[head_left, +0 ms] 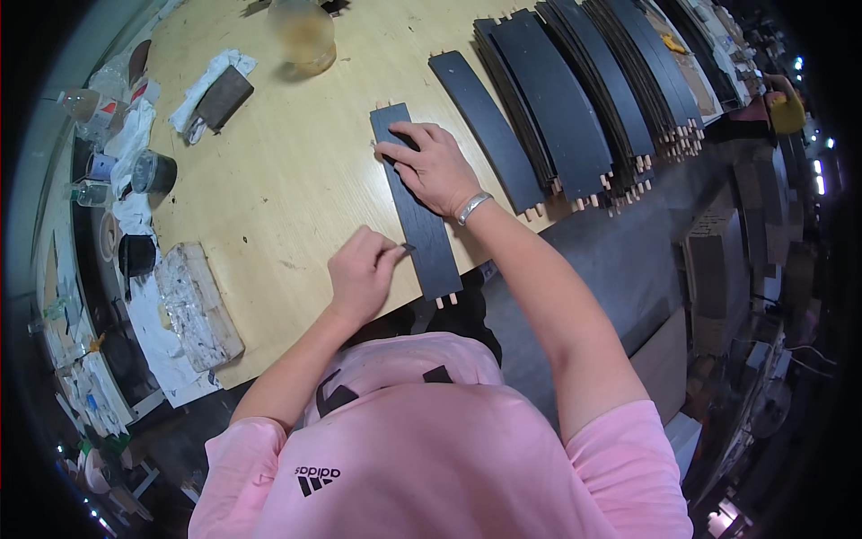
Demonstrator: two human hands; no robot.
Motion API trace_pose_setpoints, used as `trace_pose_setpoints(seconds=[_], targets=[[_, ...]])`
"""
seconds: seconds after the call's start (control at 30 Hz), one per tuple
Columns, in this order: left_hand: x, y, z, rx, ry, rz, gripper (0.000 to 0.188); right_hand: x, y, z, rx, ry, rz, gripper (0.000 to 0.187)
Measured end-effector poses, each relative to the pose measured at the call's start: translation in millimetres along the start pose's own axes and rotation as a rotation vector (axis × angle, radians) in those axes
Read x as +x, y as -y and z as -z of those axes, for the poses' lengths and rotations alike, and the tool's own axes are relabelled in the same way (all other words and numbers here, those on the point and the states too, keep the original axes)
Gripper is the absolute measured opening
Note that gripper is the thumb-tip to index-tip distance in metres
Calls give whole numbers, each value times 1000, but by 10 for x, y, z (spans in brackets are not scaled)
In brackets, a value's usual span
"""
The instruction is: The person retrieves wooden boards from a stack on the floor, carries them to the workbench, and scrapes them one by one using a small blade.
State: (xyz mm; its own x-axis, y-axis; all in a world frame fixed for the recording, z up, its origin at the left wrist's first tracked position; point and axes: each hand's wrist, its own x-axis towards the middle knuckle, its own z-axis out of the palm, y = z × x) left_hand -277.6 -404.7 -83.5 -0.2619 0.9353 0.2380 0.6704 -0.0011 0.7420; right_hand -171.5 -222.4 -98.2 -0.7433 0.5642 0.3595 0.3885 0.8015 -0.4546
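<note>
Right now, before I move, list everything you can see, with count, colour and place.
Table: one, pale yellow, centre.
Centre board: one, dark grey, reaching the table's near edge.
Lone board: one, dark grey, right of it.
Stacked boards: uncountable, dark grey, table's right.
Pegs: many, light wood, board ends.
Small piece: one, dark, by the centre board.
Container: one, amber, blurred, far end.
Block: one, dark, on white cloth, upper left.
Cups: at least two, dark, left.
Wrapped block: one, whitish, lower left.
Bottle: one, clear, far left.
Background clutter: uncountable, mixed, both sides.
Shirt: one, pink, bottom.
Left hand: one, bare, holding the small piece.
Right hand: one, bare, on the centre board, silver bracelet behind.
</note>
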Motion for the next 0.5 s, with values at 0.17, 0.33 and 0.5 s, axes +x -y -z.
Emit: trace_pose_setpoints(seconds=[0.17,0.33,0.5], targets=[[-23,334,41,-460,-197,398,13,-294,352,144,-51,-45,-122,48],[-28,346,60,-583,-227,382,14,-1146,1037,431,-183,193,-174,67],[-17,338,29,-551,-210,351,13,-1469,1118,101,-243,-10,-252,66]])
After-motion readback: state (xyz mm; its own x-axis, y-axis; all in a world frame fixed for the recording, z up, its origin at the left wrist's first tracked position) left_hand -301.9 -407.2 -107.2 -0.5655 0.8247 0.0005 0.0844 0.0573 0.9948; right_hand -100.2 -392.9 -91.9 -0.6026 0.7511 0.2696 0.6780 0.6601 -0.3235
